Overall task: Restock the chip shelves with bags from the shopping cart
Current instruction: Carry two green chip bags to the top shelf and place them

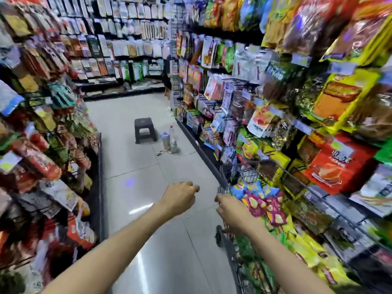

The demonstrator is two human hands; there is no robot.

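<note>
Your shopping cart (pixel 250 247) near right against the snack shelves (pixel 318 107), long axis running near to far, chip bags (pixel 263 202) heaped inside, your right hand (pixel 231 211) at its rim, grip unclear, your left hand (pixel 180 196) loosely curled, holding nothing, black stool (pixel 145 130) far down the aisle.

The cart (pixel 233 247) is dark grey wire; its chip bags (pixel 265 204) are magenta, blue and yellow. The stool (pixel 145 130) is black on pale grey floor tiles (pixel 135 166)
</note>
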